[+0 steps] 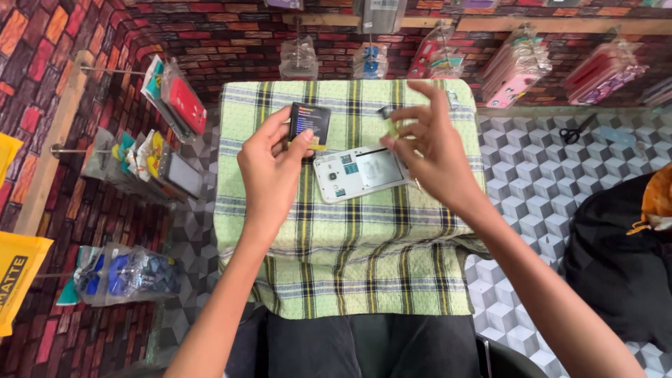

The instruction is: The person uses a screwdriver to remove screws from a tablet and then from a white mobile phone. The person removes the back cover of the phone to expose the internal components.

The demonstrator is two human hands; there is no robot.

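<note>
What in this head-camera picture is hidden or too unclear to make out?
- Small item pinched in the right hand: too small and blurred to identify.
- Right end of the opened white phone: covered by the right hand.
- Lower edge of the black battery: hidden behind the left hand fingers.
- Near edge of the checked cloth: what it rests on is covered.
- Scissors: small, detail unclear.

Both forearms reach forward; left hand (271, 164) pinches closed, right hand (428, 147) pinches with fingers spread.

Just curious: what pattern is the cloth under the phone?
Green plaid cloth, dark and yellow stripes; head view.
</note>
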